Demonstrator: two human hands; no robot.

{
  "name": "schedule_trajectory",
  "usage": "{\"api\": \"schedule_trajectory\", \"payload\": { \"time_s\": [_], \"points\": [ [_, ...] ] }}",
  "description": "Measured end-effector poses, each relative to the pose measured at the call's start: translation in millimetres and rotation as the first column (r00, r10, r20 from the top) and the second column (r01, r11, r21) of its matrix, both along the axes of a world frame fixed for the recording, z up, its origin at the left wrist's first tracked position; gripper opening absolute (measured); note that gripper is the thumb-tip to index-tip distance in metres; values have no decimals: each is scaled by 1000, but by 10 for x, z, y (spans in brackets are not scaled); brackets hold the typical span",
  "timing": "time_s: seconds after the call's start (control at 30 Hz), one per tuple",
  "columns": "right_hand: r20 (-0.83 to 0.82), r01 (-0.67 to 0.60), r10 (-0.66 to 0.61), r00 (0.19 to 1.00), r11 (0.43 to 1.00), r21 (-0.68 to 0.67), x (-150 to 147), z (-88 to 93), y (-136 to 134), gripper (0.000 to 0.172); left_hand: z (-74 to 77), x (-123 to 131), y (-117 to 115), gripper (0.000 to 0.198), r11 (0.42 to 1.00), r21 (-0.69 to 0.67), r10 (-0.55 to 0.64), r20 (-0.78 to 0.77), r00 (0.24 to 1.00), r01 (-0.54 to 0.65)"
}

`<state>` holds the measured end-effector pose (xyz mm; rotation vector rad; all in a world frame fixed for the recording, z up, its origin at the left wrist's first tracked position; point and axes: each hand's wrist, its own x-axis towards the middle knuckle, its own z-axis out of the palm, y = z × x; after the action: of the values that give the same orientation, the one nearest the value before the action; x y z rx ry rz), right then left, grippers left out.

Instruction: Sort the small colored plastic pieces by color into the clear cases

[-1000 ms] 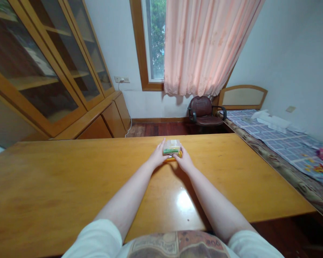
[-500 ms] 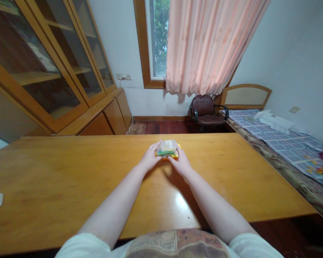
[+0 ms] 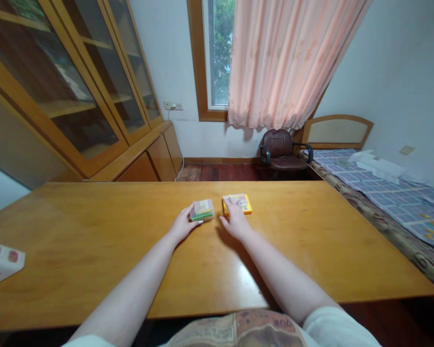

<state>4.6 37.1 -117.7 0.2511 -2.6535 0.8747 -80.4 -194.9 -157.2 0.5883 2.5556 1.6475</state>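
My left hand grips a small clear plastic box with something green inside, its thumb along the near side and fingers at the left. The box is tilted slightly, just above or on the table. To its right a flat yellow box with a pale printed top rests on the table. Over its left part lies my right hand, fingers stretched out and thumb apart, at or touching the yellow box. Those fingers hide part of its left side.
The wooden table spans the view. A white object with red patches sits at its left edge. Beyond stand a glass-doored cabinet, a brown armchair and a bed at the right.
The clear box, stacked on the yellow one between both hands before, has moved left in my left hand. My right hand has come away from it and lies over the yellow box.
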Motion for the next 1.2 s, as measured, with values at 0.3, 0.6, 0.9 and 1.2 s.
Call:
{"api": "schedule_trajectory", "payload": {
  "time_s": [0.3, 0.6, 0.9, 1.2],
  "points": [
    [292, 4, -84, 953, 964, 266, -456, 144, 879, 92, 93, -2, 4, 84, 956, -295, -32, -127, 991, -7],
    [103, 44, -50, 993, 998, 54, 59, 95, 706, 73, 145, 11, -51, 118, 916, -400, -71, -169, 983, -3],
    [216, -21, -9, 976, 991, 132, 542, -193, 483, 77, 95, -156, 129, 89, 928, -370, -105, -139, 985, 47],
    [123, 176, -227, 966, 927, 330, 352, -169, 616, 70, 86, -386, 446, 94, 944, -326, -93, -123, 988, 48]
  ]
}}
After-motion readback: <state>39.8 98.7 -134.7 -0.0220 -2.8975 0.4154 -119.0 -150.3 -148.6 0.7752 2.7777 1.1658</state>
